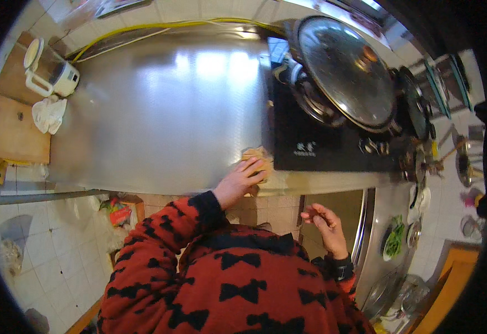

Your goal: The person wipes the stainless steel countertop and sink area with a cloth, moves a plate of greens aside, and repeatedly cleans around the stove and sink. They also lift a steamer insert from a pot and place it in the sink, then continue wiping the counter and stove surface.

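My left hand (242,179) presses a crumpled yellowish-brown cloth (259,152) onto the steel countertop (160,128), close to its front edge. Its fingers lie over the cloth, right beside the left edge of the black glass gas stove (332,150). My right hand (328,227) hangs in front of the counter edge, palm turned partly up. Its fingers are loosely bent and apart, with nothing visible in them.
A large pan with a glass lid (346,72) covers much of the stove. At the far left are a white jug-like appliance (62,80), a white cloth (49,114) and a wooden board (18,131). Green vegetables (393,239) lie on a plate at right. A yellow hose (160,25) runs along the wall.
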Tool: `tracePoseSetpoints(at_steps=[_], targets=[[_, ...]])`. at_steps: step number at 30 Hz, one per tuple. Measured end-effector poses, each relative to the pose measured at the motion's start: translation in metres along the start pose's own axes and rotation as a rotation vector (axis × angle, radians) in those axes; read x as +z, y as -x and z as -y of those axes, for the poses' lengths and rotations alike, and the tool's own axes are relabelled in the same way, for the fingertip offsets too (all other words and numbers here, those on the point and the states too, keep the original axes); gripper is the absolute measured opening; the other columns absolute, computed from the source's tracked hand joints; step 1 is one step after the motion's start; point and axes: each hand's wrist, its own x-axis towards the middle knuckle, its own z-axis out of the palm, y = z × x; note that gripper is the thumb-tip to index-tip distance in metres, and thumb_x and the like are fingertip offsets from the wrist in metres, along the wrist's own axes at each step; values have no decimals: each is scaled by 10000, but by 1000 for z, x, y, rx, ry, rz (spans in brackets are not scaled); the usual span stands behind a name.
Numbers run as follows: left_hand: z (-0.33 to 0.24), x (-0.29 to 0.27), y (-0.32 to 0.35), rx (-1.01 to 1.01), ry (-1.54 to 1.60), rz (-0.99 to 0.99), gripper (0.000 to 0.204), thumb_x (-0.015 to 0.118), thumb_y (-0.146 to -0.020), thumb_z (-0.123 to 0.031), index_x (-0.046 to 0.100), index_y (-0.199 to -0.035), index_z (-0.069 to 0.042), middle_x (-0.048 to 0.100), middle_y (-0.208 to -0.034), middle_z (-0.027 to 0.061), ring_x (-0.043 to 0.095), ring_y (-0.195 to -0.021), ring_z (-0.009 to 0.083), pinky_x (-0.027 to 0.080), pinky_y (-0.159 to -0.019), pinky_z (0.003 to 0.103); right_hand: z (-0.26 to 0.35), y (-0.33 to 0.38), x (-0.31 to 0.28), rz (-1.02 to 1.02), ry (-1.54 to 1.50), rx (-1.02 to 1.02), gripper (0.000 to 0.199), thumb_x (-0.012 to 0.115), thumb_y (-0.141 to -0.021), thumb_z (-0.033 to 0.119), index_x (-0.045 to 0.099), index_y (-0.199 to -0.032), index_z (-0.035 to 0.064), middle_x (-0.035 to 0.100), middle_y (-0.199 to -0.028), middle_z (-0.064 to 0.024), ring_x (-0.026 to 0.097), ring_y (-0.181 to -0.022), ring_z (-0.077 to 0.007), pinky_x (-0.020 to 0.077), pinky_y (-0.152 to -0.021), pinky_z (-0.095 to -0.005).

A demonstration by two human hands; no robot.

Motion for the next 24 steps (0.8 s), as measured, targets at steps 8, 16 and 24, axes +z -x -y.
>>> tracePoseSetpoints(at_steps=[8,16,24], targets=[[-85,15,16,-211,257,77,474,540,-736,55,536,-1193,-70,495,-1270,141,472,-1173,310,393,-963,363,-49,88,-92,-178,-155,-114,271,510,-919,106,530,-1174,17,589,-1105,-114,605,-975,-229,492,-812,-335],[-148,-4,-55,-379,612,-446,356,496,-886,1,500,-1241,-29,565,-1083,61,548,-818,109,454,-695,233,-114,185,-163,-422,-358,-138,265,522,-918,135,542,-1157,23,594,-1096,-117,604,-970,-233,488,-803,-327],[-152,95,-99,-167,312,-284,333,545,-848,-30,557,-1180,-41,586,-1107,92,561,-962,202,452,-822,292,-151,249,-191,-623,-475,-142,268,521,-914,121,544,-1151,-3,597,-1087,-126,610,-950,-229,487,-788,-324]])
